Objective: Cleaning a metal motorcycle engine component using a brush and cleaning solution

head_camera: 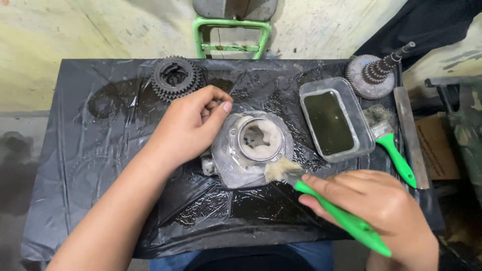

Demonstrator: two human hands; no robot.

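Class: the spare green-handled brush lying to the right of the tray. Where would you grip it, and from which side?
Grip the spare brush by its bare green handle, coming from the near right: the bristles point away beside the tray, and the handle end lies free.

On the desk (75, 200) — a gear stack (176, 78), a clear tub of dark liquid (335, 120), a geared shaft (377, 74), a spare green-handled brush (391, 143) — and a flat file (410, 135).

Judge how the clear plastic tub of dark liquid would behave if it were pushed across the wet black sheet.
The clear tub would probably slide easily, since the black plastic sheet under it looks wet and glossy. Its dark liquid sits fairly high, so a quick shove may slosh it over the rim. Low and wide, it seems unlikely to tip.
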